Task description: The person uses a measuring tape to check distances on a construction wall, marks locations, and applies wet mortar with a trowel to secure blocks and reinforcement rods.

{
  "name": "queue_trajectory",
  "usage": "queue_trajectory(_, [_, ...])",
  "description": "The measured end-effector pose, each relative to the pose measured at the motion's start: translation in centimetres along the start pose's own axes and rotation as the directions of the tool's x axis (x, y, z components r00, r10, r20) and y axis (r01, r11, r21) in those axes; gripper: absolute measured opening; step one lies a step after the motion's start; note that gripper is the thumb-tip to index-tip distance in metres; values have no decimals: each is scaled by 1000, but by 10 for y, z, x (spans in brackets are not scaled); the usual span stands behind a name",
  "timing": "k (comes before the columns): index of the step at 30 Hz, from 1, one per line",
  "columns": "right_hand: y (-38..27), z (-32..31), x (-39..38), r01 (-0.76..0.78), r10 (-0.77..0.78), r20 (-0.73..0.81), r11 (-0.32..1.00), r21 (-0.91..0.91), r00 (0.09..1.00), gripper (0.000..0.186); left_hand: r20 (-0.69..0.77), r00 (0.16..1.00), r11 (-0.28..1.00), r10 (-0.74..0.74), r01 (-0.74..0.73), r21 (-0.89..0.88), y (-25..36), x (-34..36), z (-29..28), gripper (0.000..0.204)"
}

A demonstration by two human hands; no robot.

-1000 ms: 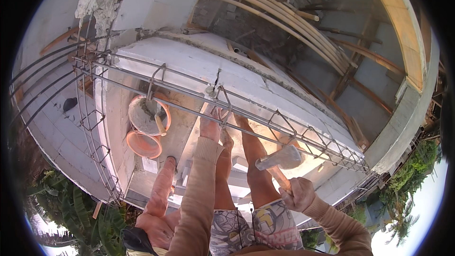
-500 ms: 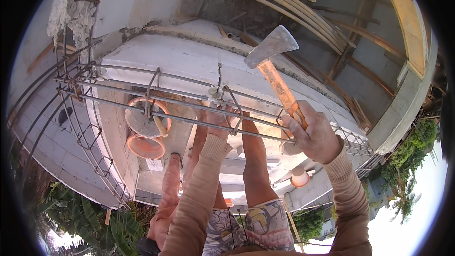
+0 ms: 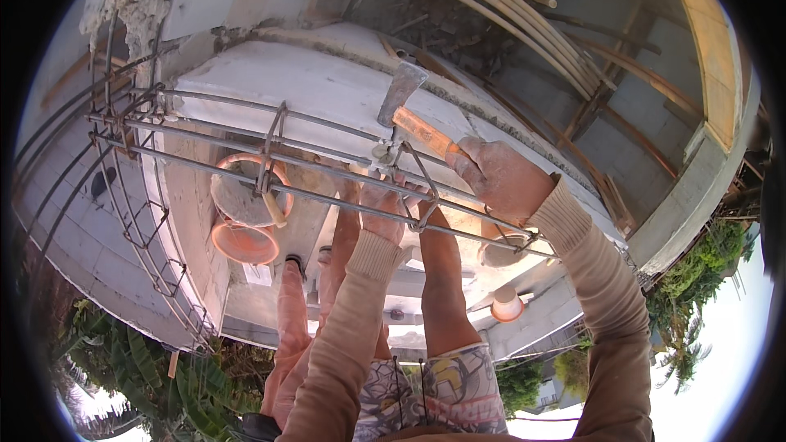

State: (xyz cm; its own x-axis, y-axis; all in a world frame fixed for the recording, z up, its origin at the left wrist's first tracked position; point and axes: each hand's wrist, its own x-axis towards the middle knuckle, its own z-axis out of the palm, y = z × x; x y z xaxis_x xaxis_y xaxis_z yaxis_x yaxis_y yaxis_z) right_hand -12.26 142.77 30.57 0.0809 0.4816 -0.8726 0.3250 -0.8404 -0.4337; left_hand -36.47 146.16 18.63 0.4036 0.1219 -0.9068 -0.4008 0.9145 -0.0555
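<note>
My right hand (image 3: 509, 180) grips the wooden handle of a hatchet (image 3: 426, 129). The grey head of the hatchet hangs over the pale wall top, just beyond a rebar cage (image 3: 327, 165). Below the hatchet, my left hand (image 3: 383, 206) reaches in among the bars with its fingers closed. The bars cover part of it, and what it grips cannot be made out. A small grey-white lump (image 3: 383, 151) sits at the bars just past those fingers.
Left of my legs, an orange-rimmed bucket (image 3: 254, 157) holds grey material, with another orange bucket (image 3: 246, 244) below it. A smaller bucket (image 3: 508, 304) stands at the right. Another person's sleeved arm (image 3: 288, 360) is at lower left. Long poles (image 3: 491, 12) lie beyond the wall.
The hatchet has swung left and lower, its head now close above the wall top near my left hand. My right hand has moved left with it. My left hand stays among the bars.
</note>
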Motion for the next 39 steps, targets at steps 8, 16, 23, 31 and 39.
queue_trajectory(8, [1,0,-2,-45,47,-33,998,50,998,37,-18,1000,999,-24,24,46,-1,3,6,41])
queue_trajectory(16, [6,7,-1,15,-12,-32,992,122,999,36,160,986,993,51,-33,-112,-5,6,-5,43])
queue_trajectory(23, [2,12,-2,27,-28,-33,999,-22,999,32,520,853,958,40,115,-264,-11,20,-14,48])
queue_trajectory(31, [5,13,-6,7,-4,-31,996,90,1000,42,184,983,1000,17,-13,-22,-7,0,13,49])
queue_trajectory(39, [7,8,-2,37,-35,-15,989,141,999,33,98,980,918,172,-195,345,-6,-14,22,72])
